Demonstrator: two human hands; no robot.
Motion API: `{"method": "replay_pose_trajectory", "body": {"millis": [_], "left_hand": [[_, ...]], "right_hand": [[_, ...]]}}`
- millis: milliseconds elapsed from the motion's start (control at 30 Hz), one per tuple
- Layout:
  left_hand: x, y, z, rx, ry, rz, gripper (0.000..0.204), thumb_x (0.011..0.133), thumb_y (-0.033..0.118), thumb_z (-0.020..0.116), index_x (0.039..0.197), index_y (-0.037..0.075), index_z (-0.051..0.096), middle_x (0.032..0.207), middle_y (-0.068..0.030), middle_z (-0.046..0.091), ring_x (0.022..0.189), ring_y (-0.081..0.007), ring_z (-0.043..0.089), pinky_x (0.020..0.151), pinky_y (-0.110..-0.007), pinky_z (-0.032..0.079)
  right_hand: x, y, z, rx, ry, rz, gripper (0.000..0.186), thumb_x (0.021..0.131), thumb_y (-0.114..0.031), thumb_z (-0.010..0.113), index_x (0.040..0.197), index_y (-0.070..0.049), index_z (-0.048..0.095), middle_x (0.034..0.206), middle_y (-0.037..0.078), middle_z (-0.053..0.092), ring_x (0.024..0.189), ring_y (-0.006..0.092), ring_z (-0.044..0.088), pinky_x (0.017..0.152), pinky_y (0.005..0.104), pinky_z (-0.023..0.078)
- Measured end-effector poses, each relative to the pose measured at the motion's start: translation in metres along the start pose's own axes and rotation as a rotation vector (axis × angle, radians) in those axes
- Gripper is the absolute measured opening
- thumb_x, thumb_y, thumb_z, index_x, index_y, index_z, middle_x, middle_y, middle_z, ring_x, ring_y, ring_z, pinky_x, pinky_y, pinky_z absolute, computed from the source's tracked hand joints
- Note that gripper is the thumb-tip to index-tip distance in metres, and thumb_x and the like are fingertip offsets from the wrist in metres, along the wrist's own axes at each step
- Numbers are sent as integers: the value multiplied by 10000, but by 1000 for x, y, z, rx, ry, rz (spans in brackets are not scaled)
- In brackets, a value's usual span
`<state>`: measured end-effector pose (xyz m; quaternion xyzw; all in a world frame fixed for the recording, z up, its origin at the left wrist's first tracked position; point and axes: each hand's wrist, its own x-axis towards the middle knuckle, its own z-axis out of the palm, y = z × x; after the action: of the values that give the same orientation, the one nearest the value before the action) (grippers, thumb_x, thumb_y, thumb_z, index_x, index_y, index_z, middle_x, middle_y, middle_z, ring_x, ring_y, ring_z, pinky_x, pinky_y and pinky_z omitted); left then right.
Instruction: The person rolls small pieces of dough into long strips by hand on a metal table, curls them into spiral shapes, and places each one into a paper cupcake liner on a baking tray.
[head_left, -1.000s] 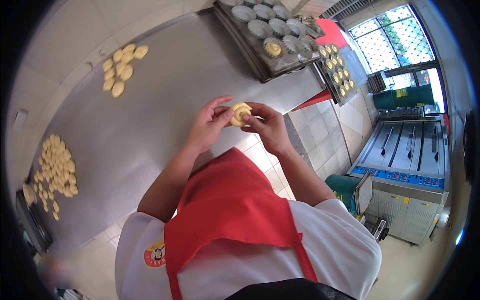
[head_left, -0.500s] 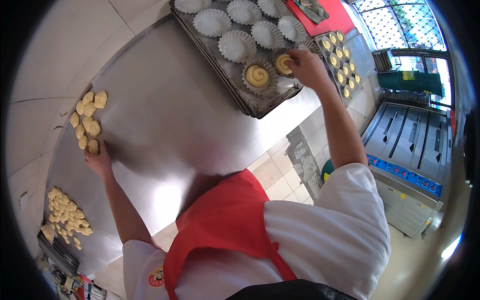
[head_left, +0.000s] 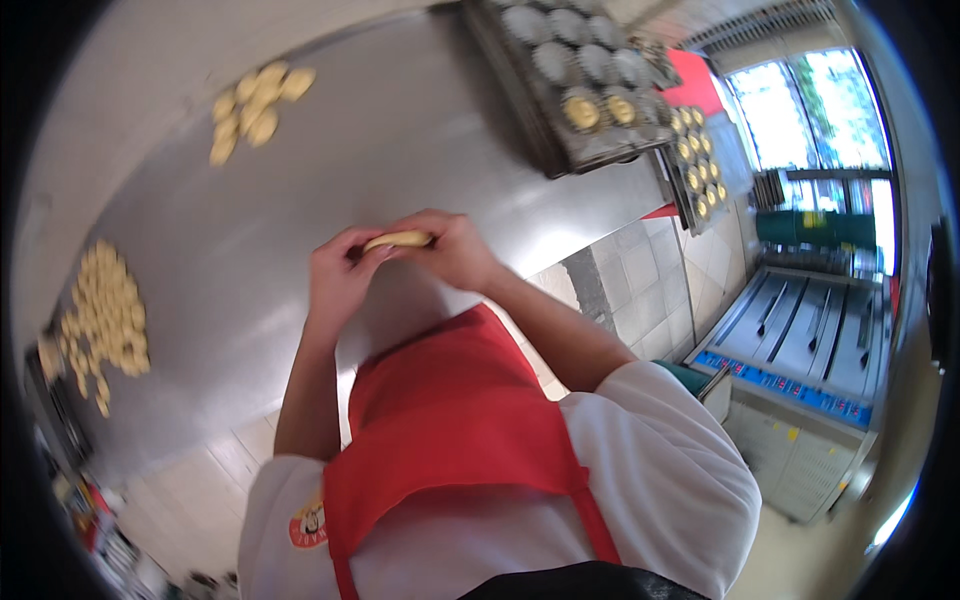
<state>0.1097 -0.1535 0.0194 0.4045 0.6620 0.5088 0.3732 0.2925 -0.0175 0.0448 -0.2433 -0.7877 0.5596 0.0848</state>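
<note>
Between my two hands, above the steel table (head_left: 270,210), stretches a short strip of pale yellow dough (head_left: 400,239). My left hand (head_left: 338,268) pinches one end, and my right hand (head_left: 450,247) has its fingers closed round the other. Beyond them at the upper left lies a group of flattened dough pieces (head_left: 263,126). On the dark baking tray (head_left: 598,152) at the upper right, two coiled dough rolls (head_left: 581,112) sit in fluted metal moulds near the front edge. Other moulds (head_left: 555,63) behind them show no dough.
A pile of smaller dough pieces (head_left: 110,310) lies on the table's left end. Right of the baking tray, a second tray (head_left: 693,215) holds several filled moulds. A steel deck oven (head_left: 790,330) with a blue control strip and a green bin (head_left: 815,228) stand farther right.
My right hand has left the coiled roll on the tray, and my left hand has come from the dough pieces. Both now meet in the middle holding a dough strip. The view has shifted.
</note>
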Motion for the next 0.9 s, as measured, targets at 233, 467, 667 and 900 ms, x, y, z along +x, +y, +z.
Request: {"method": "replay_pose_trajectory", "body": {"millis": [233, 467, 667, 900], "left_hand": [[-107, -48, -7, 144, 191, 46, 499, 960, 239, 789, 1410, 86, 636, 1364, -179, 607, 1206, -372, 636, 998, -460, 554], [-102, -41, -17, 131, 283, 184, 540, 954, 165, 772, 1440, 24, 583, 1412, -193, 591, 1330, -348, 597, 1065, -462, 521], [-62, -24, 67, -45, 95, 307, 731, 933, 232, 786, 1555, 13, 472, 1565, -258, 503, 1464, -491, 458, 1225, -542, 374], [12, -65, 90, 707, 313, 27, 776, 1053, 520, 538, 1638, 34, 384, 1706, -297, 305, 1593, -566, 176, 1281, -677, 144]], "right_hand": [[-68, 59, 122, -914, 36, -126, 821, 994, -388, 706, 1626, 14, 371, 1703, 293, 297, 1539, 527, 329, 1223, 616, 318], [178, 64, 54, -1100, 372, 12, 1073, 1020, -721, 468, 1664, 95, 202, 1742, 319, 185, 1616, 527, 138, 1319, 599, 103], [38, 115, 109, -1115, 142, -83, 1088, 993, -727, 509, 1674, 70, 218, 1721, 336, 237, 1614, 521, 169, 1313, 614, 114], [14, 111, 72, -1105, 109, 31, 842, 1081, -605, 398, 1721, -88, 221, 1759, 322, 119, 1623, 541, 96, 1308, 637, 76]]}}
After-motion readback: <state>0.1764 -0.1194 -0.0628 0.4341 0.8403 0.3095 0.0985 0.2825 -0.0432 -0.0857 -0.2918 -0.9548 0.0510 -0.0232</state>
